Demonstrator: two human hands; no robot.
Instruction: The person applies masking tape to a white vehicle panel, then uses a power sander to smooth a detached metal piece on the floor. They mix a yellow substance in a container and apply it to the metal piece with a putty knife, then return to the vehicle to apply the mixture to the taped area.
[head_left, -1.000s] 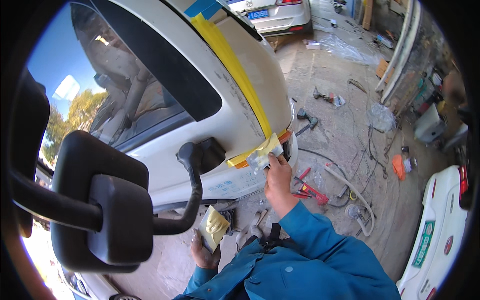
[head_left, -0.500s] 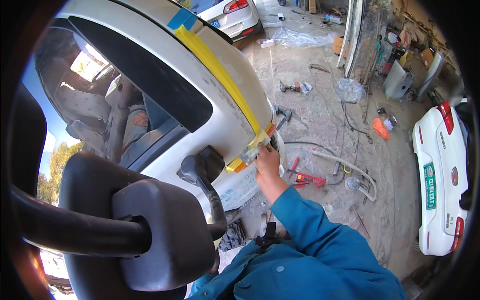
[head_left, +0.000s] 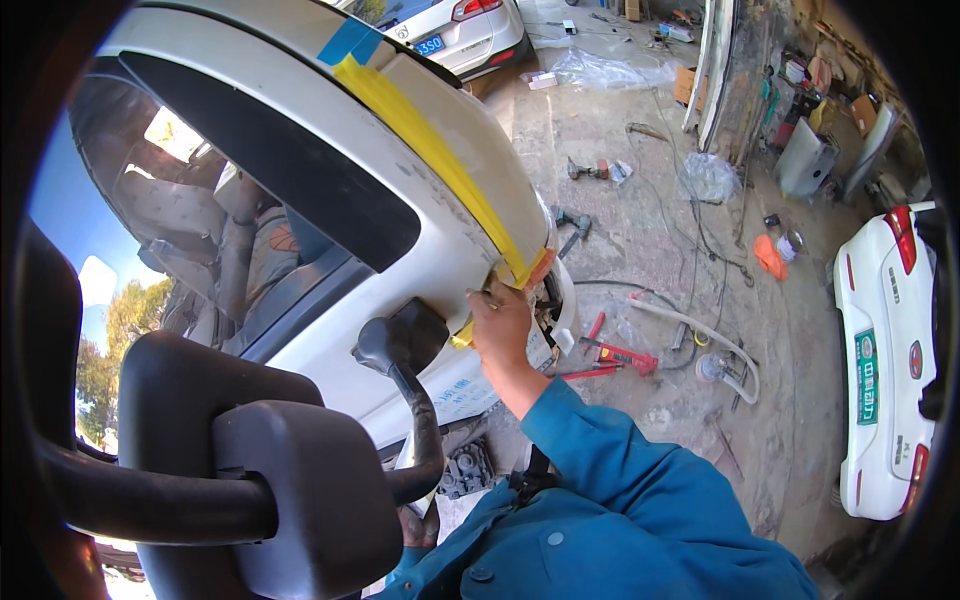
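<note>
My right hand [head_left: 500,328] presses against the lower front corner of a white vehicle [head_left: 340,315]. Its fingers are bent and pinched together; whatever sits between them is mostly covered. Beside the fingertips ends a long strip of yellow masking tape [head_left: 430,145], which runs down the panel edge from a piece of blue tape [head_left: 350,41]. More yellow tape [head_left: 462,335] shows below the hand, and an orange lamp [head_left: 541,268] lies to its right. My left hand [head_left: 418,526] is low down, largely hidden behind the black mirror arm [head_left: 427,425], so its fingers do not show.
Large black mirrors [head_left: 300,500] fill the lower left, close to me. On the floor lie a red tool [head_left: 625,357], a pale hose [head_left: 690,318], a drill [head_left: 590,170] and cables. A white bumper [head_left: 890,365] stands at right; another white car [head_left: 470,35] is behind.
My right hand has shifted left and slightly down along the corner. A flat greyish piece seen under its fingers before is now mostly hidden. More of my left hand shows.
</note>
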